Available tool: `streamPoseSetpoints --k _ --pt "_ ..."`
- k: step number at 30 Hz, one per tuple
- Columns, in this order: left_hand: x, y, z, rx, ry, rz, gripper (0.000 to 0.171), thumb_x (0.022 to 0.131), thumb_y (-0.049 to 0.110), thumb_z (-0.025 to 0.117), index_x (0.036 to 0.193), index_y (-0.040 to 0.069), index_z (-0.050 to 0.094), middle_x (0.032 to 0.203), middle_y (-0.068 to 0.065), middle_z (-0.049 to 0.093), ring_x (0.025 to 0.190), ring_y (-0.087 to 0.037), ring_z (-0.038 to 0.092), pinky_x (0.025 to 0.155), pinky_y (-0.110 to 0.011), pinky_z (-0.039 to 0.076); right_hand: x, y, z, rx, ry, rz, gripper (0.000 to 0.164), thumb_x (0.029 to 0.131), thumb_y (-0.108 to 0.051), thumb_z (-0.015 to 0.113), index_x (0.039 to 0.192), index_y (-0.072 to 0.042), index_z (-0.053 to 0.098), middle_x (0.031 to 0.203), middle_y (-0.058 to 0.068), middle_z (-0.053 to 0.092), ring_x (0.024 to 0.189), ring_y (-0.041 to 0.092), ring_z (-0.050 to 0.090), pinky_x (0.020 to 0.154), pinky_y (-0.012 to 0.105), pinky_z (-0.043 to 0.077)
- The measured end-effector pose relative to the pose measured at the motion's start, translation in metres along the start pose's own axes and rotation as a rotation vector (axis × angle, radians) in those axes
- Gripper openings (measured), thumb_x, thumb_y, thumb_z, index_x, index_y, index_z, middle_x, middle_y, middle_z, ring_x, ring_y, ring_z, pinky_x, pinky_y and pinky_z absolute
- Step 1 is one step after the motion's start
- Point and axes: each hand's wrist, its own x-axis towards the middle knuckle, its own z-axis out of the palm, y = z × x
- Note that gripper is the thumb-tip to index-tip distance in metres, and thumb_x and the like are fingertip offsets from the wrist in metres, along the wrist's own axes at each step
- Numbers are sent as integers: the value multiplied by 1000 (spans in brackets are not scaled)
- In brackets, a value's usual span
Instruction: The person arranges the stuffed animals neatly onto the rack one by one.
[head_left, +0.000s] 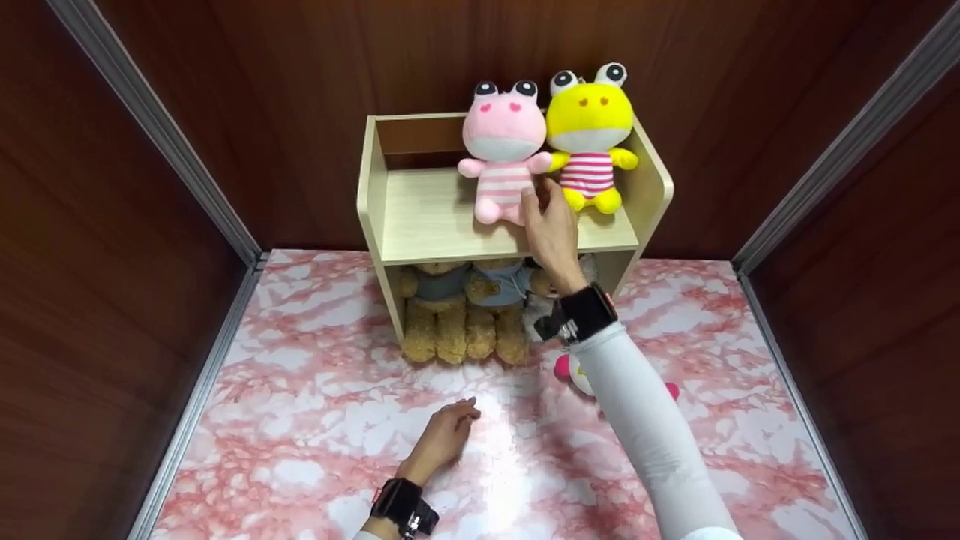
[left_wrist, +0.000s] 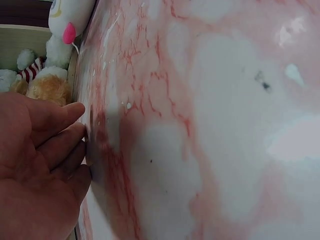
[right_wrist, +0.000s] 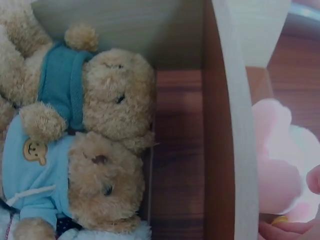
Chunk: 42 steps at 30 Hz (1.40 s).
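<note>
A pink plush frog (head_left: 504, 135) with a striped belly sits upright on the upper shelf board (head_left: 420, 217). My right hand (head_left: 556, 232) grips its lower side, thumb in front; the other fingertips are partly hidden. In the right wrist view, fingertips (right_wrist: 314, 180) show beside the pink and white plush at the right edge. Just right of the pink frog, a yellow plush frog (head_left: 592, 124) in a striped top leans near the shelf's side wall. My left hand (head_left: 441, 435) hovers over the floor with loosely bent fingers, holding nothing.
Below the board sit a teddy bear in a dark teal top (right_wrist: 62, 82), another in light blue (right_wrist: 37, 155), and partly hidden greyish-white plush (head_left: 538, 315). A white and pink plush toy (head_left: 579, 373) lies on the marbled floor (head_left: 300, 420), half covered by my right arm.
</note>
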Motion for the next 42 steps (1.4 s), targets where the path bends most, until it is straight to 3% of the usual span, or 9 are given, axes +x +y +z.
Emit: streamPoseSetpoints --k 5,10,13,18,23,26,31,38,42 --pt "-1 -1 0 12 13 20 20 99 -6 56 109 -5 73 135 -26 64 126 -44 59 107 -53 46 -31 9 -9 142 27 -115 63 109 -27 54 157 7 32 156 26 44 142 33 46 117 40 39" --pt "-2 -2 1 -5 0 23 19 100 -5 57 111 -6 72 137 -27 62 128 -46 57 107 -54 46 -66 26 -26 210 87 -233 60 108 -22 55 154 8 33 153 24 47 142 34 44 117 48 38" --pt "-1 -3 1 -23 -10 19 20 101 -4 57 113 -6 72 139 -28 61 130 -47 55 108 -56 45 -81 39 -41 252 128 -233 56 107 -20 53 153 6 34 151 20 50 140 34 47 117 47 38" --pt "0 -2 0 -18 -4 24 19 100 -4 58 113 -6 72 138 -28 61 129 -46 56 106 -56 46 -97 68 -67 299 205 -162 48 108 -12 51 151 5 39 146 20 53 133 35 51 113 37 42" --pt "1 0 0 -19 -7 35 19 99 -3 60 114 -7 71 136 -29 62 123 -45 61 101 -53 51 -112 100 -87 233 213 -94 44 108 -8 50 149 6 43 146 23 54 130 34 52 111 43 43" --pt "1 1 0 -47 -22 15 20 100 -2 59 116 -8 70 138 -30 61 122 -46 61 99 -50 53 -121 119 -98 180 189 -67 44 109 -15 52 148 4 46 145 20 56 132 30 51 111 50 42" --pt "1 -1 -1 -71 -35 5 21 101 -2 59 118 -9 69 139 -30 59 122 -46 61 98 -47 55 -131 152 -114 56 172 -52 43 109 -24 54 144 1 53 141 16 59 130 27 54 106 50 45" --pt "1 -2 1 -35 -4 48 18 97 -5 62 113 -10 70 134 -31 62 120 -45 63 99 -50 53 -144 198 -135 -122 173 -29 40 109 -22 53 139 3 58 136 24 62 124 36 57 102 51 45" --pt "2 -2 1 -41 -4 43 20 97 -5 62 115 -10 70 134 -30 62 117 -44 65 97 -46 55 -148 219 -147 -196 86 46 47 109 -30 52 143 3 55 140 27 57 131 40 52 109 54 40"
